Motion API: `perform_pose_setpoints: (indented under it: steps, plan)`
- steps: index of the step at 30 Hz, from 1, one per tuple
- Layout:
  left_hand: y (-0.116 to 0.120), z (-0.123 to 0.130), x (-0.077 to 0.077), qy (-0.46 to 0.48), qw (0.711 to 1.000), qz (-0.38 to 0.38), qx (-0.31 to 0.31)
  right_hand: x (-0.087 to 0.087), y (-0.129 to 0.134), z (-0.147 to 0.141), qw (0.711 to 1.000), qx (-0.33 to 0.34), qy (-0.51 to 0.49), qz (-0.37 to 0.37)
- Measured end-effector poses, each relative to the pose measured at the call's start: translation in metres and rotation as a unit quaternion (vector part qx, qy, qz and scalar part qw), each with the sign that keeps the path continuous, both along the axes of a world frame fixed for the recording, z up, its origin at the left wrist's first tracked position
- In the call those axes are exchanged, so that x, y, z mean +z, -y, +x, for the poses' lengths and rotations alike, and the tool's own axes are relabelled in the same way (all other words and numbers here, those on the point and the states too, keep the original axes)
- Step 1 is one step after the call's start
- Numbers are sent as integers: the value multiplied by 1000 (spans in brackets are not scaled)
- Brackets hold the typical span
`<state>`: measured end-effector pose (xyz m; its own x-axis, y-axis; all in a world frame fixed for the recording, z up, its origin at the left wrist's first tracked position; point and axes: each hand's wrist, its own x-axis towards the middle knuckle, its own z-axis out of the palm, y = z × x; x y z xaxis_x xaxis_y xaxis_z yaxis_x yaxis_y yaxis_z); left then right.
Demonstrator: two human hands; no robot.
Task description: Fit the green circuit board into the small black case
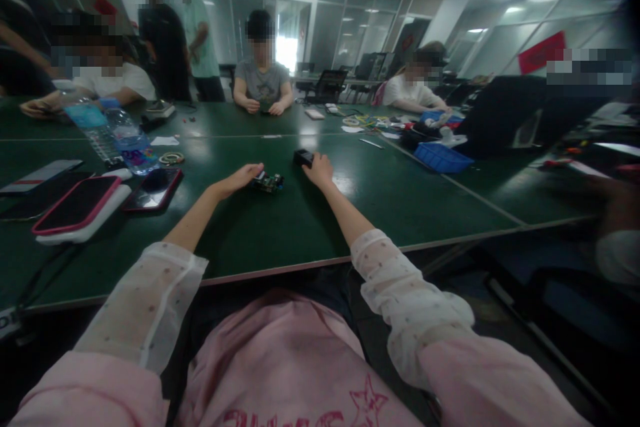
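Note:
My left hand (241, 179) is closed on the left edge of a small green circuit board (269, 182), which is held at or just above the green table. Tiny parts and connectors show on the board's upper face. To the right, my right hand (319, 169) has its fingers closed around a small black box-shaped device (303, 157) at the table top. The exact kind of that device cannot be made out. A short gap of table lies between the two hands.
Two water bottles (131, 140) and several phones (156, 188) are at the left. A blue bin (443, 157), cables (367, 121) and a pen-like stick (371, 144) lie to the right. A co-worker (263, 80) sits opposite; other people sit or stand around the table (280, 233).

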<state>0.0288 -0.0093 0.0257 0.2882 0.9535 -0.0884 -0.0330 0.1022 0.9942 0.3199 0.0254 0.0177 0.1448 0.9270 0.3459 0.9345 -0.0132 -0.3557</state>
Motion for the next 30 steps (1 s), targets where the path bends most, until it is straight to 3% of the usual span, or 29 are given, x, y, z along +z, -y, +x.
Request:
perform_pose_setpoints:
  steps: [2,4,6,12,17,24,30]
  plan:
    - [-2,-5,0,-215,966,134,-41,0,0,0,1000,-4,4,4]
    - [-5,-10,-2,-283,933,206,-84,0,0,-1,1000,-5,6,6]
    - [-10,-15,-6,-278,927,234,-96,0,0,-1,1000,-3,5,5]
    - [-24,-26,-19,-189,946,234,-123,0,-1,1,1000,5,-15,4]
    - [-26,-27,-20,-188,947,237,-110,-2,-8,-3,996,35,-80,24]
    - [-24,-26,-20,-177,952,230,-99,3,-17,-21,959,154,-213,111]
    - [-23,-24,-20,-184,952,229,-89,17,-6,-41,912,282,-264,139]
